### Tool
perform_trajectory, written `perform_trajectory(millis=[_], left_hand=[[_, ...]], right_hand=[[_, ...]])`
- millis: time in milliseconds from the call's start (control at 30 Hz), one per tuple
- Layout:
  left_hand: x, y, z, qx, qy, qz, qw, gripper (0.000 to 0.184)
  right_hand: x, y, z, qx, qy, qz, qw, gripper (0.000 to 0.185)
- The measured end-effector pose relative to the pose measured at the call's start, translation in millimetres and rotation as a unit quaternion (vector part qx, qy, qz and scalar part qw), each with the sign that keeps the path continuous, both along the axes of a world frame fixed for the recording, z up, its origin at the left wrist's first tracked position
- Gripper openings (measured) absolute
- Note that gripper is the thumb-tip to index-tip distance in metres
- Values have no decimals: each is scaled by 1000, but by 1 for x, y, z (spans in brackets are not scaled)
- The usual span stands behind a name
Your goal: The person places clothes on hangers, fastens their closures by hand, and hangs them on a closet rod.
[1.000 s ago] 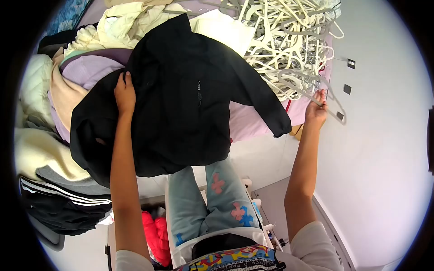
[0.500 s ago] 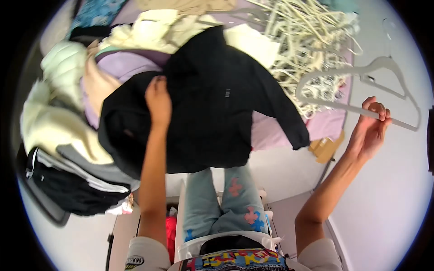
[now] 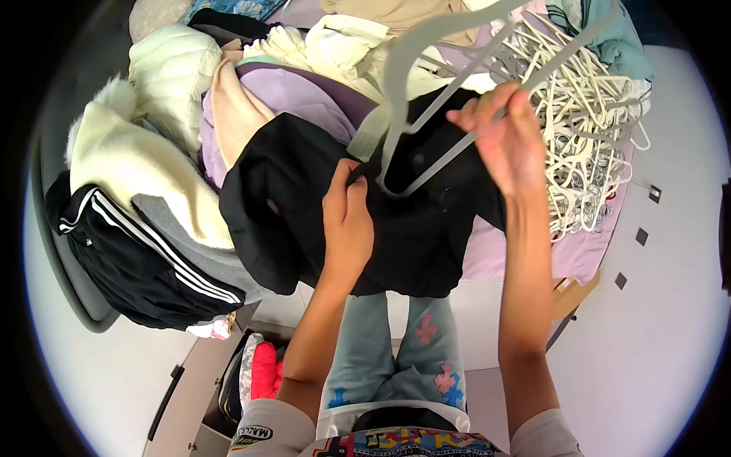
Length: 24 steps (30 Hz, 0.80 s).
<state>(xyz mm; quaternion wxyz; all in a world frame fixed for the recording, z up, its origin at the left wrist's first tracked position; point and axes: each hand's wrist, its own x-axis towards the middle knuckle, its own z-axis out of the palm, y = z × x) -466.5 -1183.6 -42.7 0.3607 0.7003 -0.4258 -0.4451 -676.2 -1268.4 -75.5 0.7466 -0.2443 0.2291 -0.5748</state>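
Observation:
A black long-sleeved garment (image 3: 426, 251) lies across the front of the bed in the head view. My left hand (image 3: 349, 221) is closed on its edge near the collar, pinching the fabric. In my right hand (image 3: 510, 141) is a light grey clothes hanger (image 3: 397, 84), gripped by its bottom bar and tilted above the garment. One end of the hanger reaches down to the black fabric close to my left fingers; whether it is inside the collar I cannot tell. The hanger's hook is not visible.
Many white hangers (image 3: 586, 137) are heaped at the right on a pink-purple sheet (image 3: 495, 259). Piled clothes at the left include a cream fleece (image 3: 145, 175), a black striped jacket (image 3: 145, 259) and a purple garment (image 3: 297, 107). A red item (image 3: 265, 369) sits below.
My right hand has brought the hanger leftward from the far right to above the black garment. My left hand has shifted to its collar edge, and the camera view has turned.

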Motion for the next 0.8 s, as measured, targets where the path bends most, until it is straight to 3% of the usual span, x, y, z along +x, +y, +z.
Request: perform_trajectory(millis=[167, 233, 300, 433, 467, 533, 567, 600, 700, 767, 800], left_hand=[[14, 7, -19, -25, -50, 53, 997, 15], [22, 7, -34, -106, -64, 81, 989, 17], [25, 4, -25, -82, -16, 116, 990, 21], [39, 14, -45, -79, 42, 137, 987, 23], [38, 13, -41, -95, 69, 148, 982, 23], [37, 12, -26, -108, 5, 175, 979, 21], [38, 9, -13, -112, -9, 176, 978, 20], [32, 4, 5, -132, 17, 194, 972, 19], [22, -8, 52, -172, 65, 182, 966, 17], [20, -14, 77, -183, 73, 176, 964, 18], [21, -14, 91, -180, 71, 170, 966, 19]], right_hand=[[43, 29, -20, 35, -4, 90, 995, 36], [49, 39, -20, 60, -2, 143, 988, 36], [55, 44, -18, 86, 49, 186, 978, 36], [54, 40, -23, 67, 25, 265, 962, 35], [52, 36, -18, 62, 118, 280, 951, 36], [52, 38, 0, 23, 298, 278, 913, 33], [49, 38, 21, 5, 336, 277, 900, 27], [48, 44, 36, -58, 401, 249, 880, 32], [32, 53, 94, -197, 571, 203, 770, 49], [21, 60, 129, -137, 638, 221, 724, 53], [16, 70, 135, -205, 695, 159, 670, 38]])
